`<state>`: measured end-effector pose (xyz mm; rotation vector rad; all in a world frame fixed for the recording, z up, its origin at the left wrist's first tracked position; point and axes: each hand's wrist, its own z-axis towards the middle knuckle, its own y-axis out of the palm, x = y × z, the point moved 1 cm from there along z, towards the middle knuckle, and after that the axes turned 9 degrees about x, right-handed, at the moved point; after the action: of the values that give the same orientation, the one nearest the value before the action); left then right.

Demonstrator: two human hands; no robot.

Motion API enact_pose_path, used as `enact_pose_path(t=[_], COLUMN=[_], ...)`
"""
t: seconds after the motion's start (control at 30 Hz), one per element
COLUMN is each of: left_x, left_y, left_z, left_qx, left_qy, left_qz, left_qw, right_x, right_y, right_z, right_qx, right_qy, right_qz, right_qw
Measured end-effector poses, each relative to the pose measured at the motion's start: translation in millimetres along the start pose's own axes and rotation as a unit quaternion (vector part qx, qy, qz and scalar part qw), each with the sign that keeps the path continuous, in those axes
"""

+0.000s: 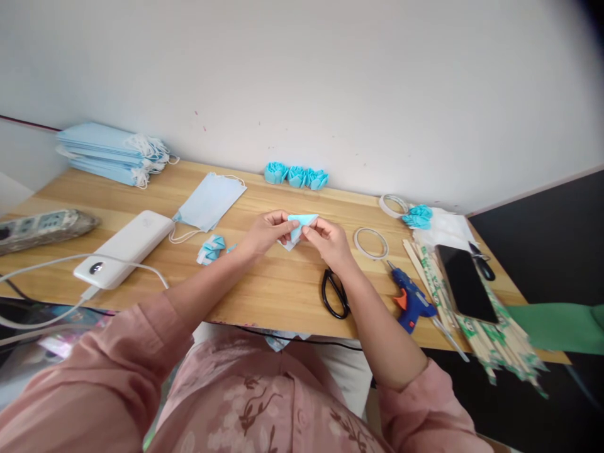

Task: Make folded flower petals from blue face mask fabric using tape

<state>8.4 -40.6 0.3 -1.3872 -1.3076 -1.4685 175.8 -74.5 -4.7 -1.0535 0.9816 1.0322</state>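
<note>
Triangular blue fabric piece [302,220], seemingly part-folded.
Pinched by left hand [268,234] and right hand [330,241] above mid-table [278,289]; three turquoise fabric rosettes [296,176], far centre, look finished; pale-blue mask stack [106,150], far left, looks unworked.

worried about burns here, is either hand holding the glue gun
No, the left hand and right hand both pinch the folded blue piece, and the glue gun lies on the table.

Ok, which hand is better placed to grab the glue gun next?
Probably the right hand: it's nearer the glue gun, which lies on that side. The left hand could then hold the folded blue piece both now pinch.
</note>
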Motion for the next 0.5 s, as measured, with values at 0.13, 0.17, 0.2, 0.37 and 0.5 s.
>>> enact_pose_path(t=[0.13, 0.17, 0.2, 0.37, 0.5], left_x=[0.8, 1.2, 1.6, 2.4, 1.9], left_y=[-0.4, 0.0, 0.5, 2.5, 1.2], left_z=[-0.6, -0.9, -1.3, -1.2, -0.4], left_qx=[0.006, 0.001, -0.006, -0.023, 0.002], left_qy=[0.008, 0.008, 0.008, 0.007, 0.011], left_qz=[0.007, 0.013, 0.019, 0.031, 0.022], left_qw=[1.0, 1.0, 1.0, 0.999, 1.0], right_x=[-4.1, -4.7, -5.1, -4.5, -0.6], right_y=[-2.5, -2.5, -2.4, -3.6, -6.8], right_z=[0.2, 0.0, -0.3, 0.5, 2.8], right_qx=[0.027, 0.031, 0.035, 0.101, 0.146], right_qy=[-0.007, -0.008, -0.009, -0.023, -0.009], right_qz=[0.036, 0.038, 0.032, -0.007, 0.056], right_qw=[0.999, 0.999, 0.999, 0.995, 0.988])
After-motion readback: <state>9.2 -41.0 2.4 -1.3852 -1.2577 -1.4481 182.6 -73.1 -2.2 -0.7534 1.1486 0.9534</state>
